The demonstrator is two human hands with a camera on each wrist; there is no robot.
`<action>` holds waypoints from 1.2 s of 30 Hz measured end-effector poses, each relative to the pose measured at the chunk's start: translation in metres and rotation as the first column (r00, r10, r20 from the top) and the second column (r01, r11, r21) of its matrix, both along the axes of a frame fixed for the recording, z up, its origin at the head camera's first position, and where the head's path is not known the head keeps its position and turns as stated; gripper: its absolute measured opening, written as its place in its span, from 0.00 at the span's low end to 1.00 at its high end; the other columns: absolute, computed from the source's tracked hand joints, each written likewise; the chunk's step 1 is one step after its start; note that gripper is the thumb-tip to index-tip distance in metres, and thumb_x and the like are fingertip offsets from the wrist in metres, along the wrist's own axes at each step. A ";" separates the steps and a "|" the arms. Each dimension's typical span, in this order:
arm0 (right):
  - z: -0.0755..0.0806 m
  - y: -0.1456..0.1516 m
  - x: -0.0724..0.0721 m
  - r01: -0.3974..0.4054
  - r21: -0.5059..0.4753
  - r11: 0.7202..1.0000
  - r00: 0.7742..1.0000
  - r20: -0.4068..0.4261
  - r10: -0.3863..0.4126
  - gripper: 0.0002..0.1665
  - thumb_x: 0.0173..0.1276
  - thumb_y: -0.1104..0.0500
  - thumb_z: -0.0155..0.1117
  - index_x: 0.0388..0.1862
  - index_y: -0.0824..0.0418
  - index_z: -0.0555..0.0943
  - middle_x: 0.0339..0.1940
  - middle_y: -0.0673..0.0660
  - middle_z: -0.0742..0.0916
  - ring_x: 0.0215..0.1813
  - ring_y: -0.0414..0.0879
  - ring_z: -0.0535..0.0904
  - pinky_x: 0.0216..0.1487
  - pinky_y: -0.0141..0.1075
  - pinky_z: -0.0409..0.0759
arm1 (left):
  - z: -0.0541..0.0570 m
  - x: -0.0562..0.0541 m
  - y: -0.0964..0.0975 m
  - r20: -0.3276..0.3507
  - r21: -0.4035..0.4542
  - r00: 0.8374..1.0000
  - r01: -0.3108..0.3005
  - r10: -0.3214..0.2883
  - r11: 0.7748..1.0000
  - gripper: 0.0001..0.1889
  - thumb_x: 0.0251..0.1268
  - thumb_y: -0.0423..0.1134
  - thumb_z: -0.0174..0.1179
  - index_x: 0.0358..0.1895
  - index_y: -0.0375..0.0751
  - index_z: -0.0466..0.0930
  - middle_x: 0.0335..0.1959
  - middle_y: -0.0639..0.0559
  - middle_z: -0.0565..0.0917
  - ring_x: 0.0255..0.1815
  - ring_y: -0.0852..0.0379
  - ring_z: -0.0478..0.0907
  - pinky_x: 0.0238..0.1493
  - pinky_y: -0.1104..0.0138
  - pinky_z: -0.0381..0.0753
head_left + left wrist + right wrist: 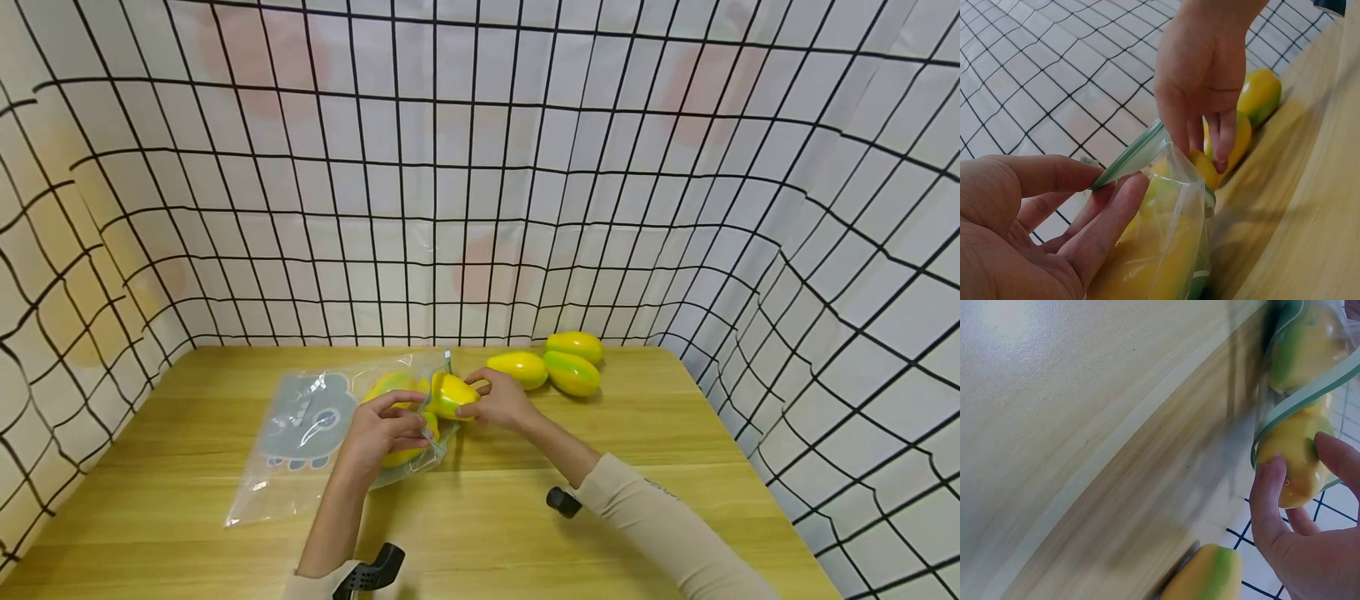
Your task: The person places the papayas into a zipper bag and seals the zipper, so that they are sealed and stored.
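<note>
A clear zip bag [352,417] with a green zip edge and a blue cartoon print lies on the table, its mouth facing right. Yellow-green mangoes [1141,262] show through its plastic. My left hand [378,429] pinches the green zip edge [1129,156] between thumb and fingers and holds the mouth apart. In my right hand [501,400] is a yellow mango [1294,456], gripped at its near end by fingers and thumb; its far end is inside the bag's mouth. Part of this mango is hidden by the right hand in the left wrist view.
Behind the right hand, three loose mangoes [573,373] lie together near the back of the wooden table [480,533]. White cloth with a black grid [480,192] walls off the back and both sides. Each wrist carries a black camera [562,502].
</note>
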State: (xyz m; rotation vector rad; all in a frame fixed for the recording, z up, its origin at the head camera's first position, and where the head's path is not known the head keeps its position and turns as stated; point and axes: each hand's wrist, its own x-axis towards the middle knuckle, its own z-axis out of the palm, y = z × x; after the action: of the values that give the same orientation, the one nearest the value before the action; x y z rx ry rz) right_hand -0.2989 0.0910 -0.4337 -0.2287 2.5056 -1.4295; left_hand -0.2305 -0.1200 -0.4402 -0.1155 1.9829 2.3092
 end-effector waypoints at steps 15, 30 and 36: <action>-0.004 0.000 0.000 0.016 0.001 1.000 0.999 -0.035 -0.016 0.32 0.56 0.59 0.79 0.60 0.61 0.79 0.52 0.65 0.86 0.45 0.52 0.87 0.45 0.41 0.89 | 0.001 0.000 0.001 0.001 -0.013 1.000 0.003 -0.003 1.000 0.16 0.63 0.24 0.63 0.55 0.31 0.82 0.30 0.44 0.83 0.26 0.50 0.86 0.36 0.59 0.92; -0.002 -0.006 0.002 0.034 -0.042 0.999 0.999 -0.038 -0.036 0.30 0.58 0.60 0.77 0.61 0.60 0.81 0.50 0.65 0.87 0.43 0.50 0.86 0.48 0.44 0.88 | 0.000 -0.002 0.001 0.005 -0.008 1.000 0.006 -0.006 1.000 0.16 0.63 0.23 0.62 0.54 0.32 0.83 0.31 0.44 0.83 0.26 0.50 0.86 0.36 0.59 0.92; -0.003 -0.010 0.000 0.030 -0.049 0.998 0.999 -0.033 -0.031 0.31 0.58 0.59 0.78 0.61 0.60 0.81 0.49 0.64 0.87 0.41 0.49 0.87 0.50 0.47 0.89 | -0.001 -0.002 0.001 -0.003 -0.008 1.000 0.002 -0.002 1.000 0.15 0.63 0.23 0.63 0.53 0.31 0.83 0.31 0.44 0.83 0.26 0.50 0.86 0.36 0.59 0.92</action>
State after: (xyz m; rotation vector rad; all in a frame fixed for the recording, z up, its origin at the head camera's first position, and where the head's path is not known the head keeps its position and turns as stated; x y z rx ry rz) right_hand -0.2985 0.0806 -0.4368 -0.2266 2.5139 -1.5117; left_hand -0.2321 -0.1189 -0.4408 -0.1113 1.9923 2.3022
